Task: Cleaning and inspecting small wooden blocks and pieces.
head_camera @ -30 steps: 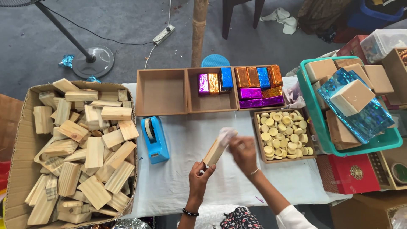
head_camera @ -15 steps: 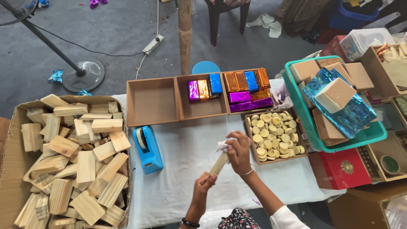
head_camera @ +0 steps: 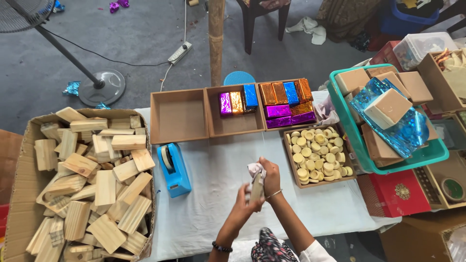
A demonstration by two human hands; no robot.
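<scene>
My left hand grips a small wooden block held upright over the white tablecloth. My right hand presses a pale crumpled cloth against the top of that block. Both hands meet near the table's front middle. A blue tape dispenser stands to the left of them. To the right is a brown box of round cream-coloured discs.
A large cardboard box of wooden blocks fills the left. At the table's back stand an empty brown tray and two trays of foil-wrapped blocks. A teal basket with boxes and a red box are at right.
My hands have drawn closer to my body, and the block has turned from a slant to nearly upright. My right hand has moved the cloth over the block's top.
</scene>
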